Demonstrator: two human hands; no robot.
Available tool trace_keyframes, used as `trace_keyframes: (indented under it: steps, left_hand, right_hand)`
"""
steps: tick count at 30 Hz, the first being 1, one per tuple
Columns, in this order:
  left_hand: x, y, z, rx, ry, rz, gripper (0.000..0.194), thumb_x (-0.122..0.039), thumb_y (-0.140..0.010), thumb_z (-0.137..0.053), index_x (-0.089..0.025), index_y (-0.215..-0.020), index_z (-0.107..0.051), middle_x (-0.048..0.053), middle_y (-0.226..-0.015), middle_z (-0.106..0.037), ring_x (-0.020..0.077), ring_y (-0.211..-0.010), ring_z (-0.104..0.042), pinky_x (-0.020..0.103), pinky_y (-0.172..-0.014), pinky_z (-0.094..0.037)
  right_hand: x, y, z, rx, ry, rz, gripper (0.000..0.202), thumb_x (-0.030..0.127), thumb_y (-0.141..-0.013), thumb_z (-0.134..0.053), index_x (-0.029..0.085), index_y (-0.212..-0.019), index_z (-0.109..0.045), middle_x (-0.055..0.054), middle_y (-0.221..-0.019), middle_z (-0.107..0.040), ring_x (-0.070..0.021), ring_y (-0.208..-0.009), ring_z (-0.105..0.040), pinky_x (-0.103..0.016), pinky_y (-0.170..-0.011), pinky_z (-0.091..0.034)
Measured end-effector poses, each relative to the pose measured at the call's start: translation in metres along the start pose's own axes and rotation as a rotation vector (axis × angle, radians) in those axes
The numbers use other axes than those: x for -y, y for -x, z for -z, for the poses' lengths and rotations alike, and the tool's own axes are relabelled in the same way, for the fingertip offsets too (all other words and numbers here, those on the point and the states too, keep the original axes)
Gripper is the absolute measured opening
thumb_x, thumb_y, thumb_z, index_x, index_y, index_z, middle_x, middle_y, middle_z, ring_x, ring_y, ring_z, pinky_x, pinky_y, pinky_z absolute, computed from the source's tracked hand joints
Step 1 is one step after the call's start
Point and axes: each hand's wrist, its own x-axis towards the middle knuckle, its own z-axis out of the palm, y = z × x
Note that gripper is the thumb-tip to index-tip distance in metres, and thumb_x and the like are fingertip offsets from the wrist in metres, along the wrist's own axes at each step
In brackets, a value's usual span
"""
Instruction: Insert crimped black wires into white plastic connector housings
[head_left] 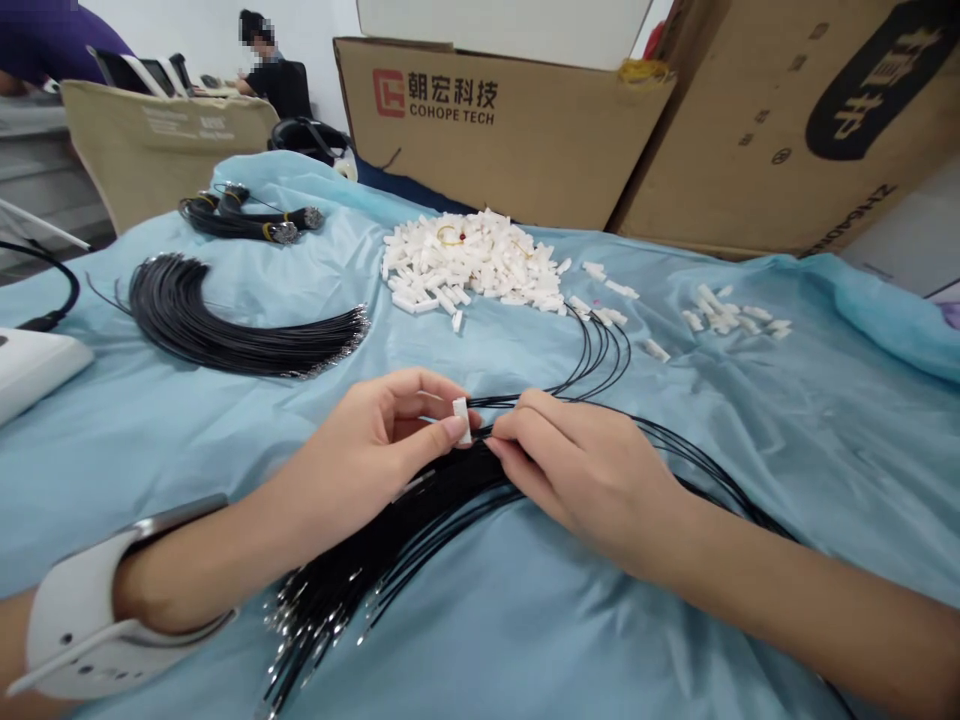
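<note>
My left hand [390, 430] pinches a small white connector [461, 420] between thumb and fingers, near the middle of the view. Thin black wires run from the connector's right side. Close on the right, my right hand [577, 460] has its thumb and fingertips pressed together at a black wire beside the connector. Under both hands lies a thick bundle of black wires [397, 530], its shiny metal ends fanned toward the lower left. Several looped black wires [600, 350] curve behind my right hand up to white connectors.
Beyond the hands, white connectors [472, 260] form a heap, with a smaller group [735, 315] to the right. Curved black wires [240, 330] and tied bundles [247, 220] lie left. Cardboard boxes [495, 150] stand behind; a seated person [274, 85] is in the background.
</note>
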Motion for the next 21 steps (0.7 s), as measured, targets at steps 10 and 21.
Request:
trace_keyframes:
  steps: [10,21]
  left_hand:
    - [0.001,0.001,0.002,0.017,-0.102,-0.044,0.017,-0.037,-0.086,-0.066,-0.020,-0.089,-0.063,-0.001,-0.081,-0.068,0.0123,-0.073,-0.060,0.021,-0.062,-0.046]
    - [0.001,-0.006,0.005,0.012,-0.078,-0.074,0.017,-0.035,-0.082,-0.068,-0.020,-0.087,-0.063,-0.001,-0.080,-0.065,0.0140,-0.073,-0.061,0.024,-0.066,-0.047]
  right_hand:
    - [0.004,0.001,0.002,-0.109,0.069,0.090,0.027,0.009,-0.095,-0.044,0.013,-0.075,-0.061,-0.004,-0.069,-0.057,-0.0144,-0.060,-0.050,-0.028,-0.055,-0.040]
    - [0.021,0.002,0.006,-0.026,-0.053,0.238,0.034,0.001,-0.091,-0.039,0.010,-0.080,-0.070,-0.008,-0.075,-0.063,-0.0170,-0.066,-0.053,-0.030,-0.059,-0.043]
